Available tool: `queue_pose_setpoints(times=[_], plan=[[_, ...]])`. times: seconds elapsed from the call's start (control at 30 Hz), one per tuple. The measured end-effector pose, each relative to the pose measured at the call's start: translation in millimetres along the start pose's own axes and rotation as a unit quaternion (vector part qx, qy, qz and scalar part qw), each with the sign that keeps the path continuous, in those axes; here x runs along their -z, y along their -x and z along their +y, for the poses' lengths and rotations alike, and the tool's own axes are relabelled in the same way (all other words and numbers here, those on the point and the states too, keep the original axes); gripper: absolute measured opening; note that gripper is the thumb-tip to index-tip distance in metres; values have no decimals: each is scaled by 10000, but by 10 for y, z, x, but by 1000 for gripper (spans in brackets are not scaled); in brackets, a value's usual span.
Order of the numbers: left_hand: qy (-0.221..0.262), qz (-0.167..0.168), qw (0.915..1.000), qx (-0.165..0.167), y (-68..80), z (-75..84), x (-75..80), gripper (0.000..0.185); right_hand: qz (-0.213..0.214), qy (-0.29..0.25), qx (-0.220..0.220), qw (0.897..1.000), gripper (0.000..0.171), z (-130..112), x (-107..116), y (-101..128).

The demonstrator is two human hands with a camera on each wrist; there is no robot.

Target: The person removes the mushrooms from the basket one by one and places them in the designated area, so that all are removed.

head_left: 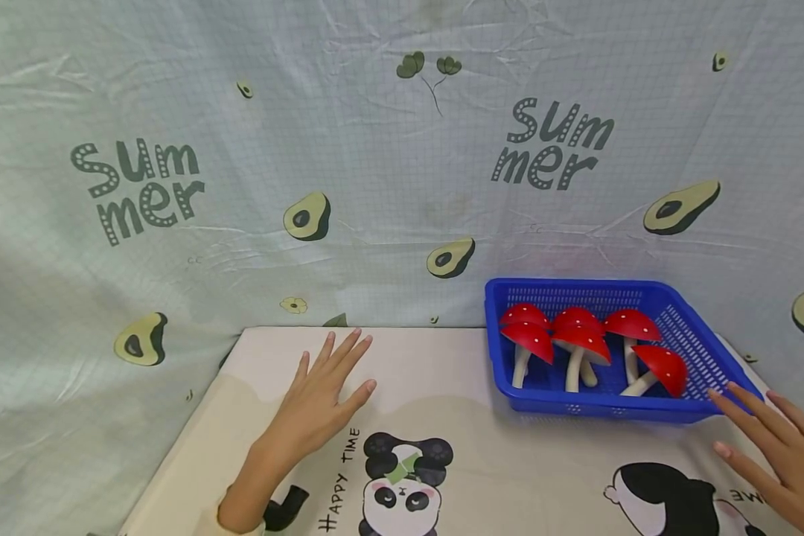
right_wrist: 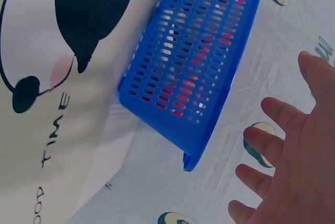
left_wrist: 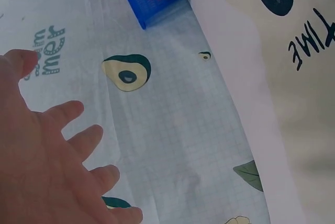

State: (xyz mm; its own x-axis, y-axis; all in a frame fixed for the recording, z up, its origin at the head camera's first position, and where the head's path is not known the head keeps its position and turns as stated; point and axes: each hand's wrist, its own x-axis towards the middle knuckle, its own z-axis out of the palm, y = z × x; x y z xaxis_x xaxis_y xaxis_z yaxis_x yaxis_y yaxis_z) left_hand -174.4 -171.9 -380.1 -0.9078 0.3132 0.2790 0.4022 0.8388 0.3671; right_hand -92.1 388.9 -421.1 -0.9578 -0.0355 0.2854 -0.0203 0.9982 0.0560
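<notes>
Blue basket (head_left: 683,327) of red toy mushrooms (head_left: 579,344) at the table's back right corner.
It looks light, stiff plastic, best gripped by the rim; right hand (head_left: 784,454) hovers spread beside its near corner, left hand (head_left: 318,402) flat, well left.

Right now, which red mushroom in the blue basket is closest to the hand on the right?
The mushroom at the basket's front right corner. It tilts with its cap toward the right hand, while the other four sit further left or behind.
</notes>
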Motion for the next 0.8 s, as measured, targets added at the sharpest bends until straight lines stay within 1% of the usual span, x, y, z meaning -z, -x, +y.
queue_pose_setpoints(times=[0.1, 0.27, 0.37, 0.5, 0.57, 0.63, 0.7, 0.8], plan=[[126, -75, 9999, -20, -29, 27, -10, 67, 113, 9, 126, 9999, 101, 69, 9, -46], [374, -161, 9992, -50, -85, 78, -33, 67, 257, -232, 158, 9993, 97, 196, 6, -124], [584, -129, 9982, -88, -106, 94, -48, 65, 124, -298, 194, 9993, 93, 267, 45, -204], [873, -88, 9960, -168, -134, 141, -54, 62, -262, -158, 258, 9992, 88, 368, 135, -352], [1006, -104, 9946, -225, -156, 177, -57, 61, -366, -188, 243, 9989, 83, 422, 161, -415], [1103, -151, 9934, -270, -180, 216, -62, 60, -493, -448, 172, 9976, 78, 477, 169, -459], [1166, -187, 9925, -313, -206, 250, -70, 59, -534, -836, 76, 9950, 74, 530, 146, -489], [1240, -242, 9914, -352, -245, 293, -77, 58, -631, -1474, -43, 9870, 67, 618, 94, -540]])
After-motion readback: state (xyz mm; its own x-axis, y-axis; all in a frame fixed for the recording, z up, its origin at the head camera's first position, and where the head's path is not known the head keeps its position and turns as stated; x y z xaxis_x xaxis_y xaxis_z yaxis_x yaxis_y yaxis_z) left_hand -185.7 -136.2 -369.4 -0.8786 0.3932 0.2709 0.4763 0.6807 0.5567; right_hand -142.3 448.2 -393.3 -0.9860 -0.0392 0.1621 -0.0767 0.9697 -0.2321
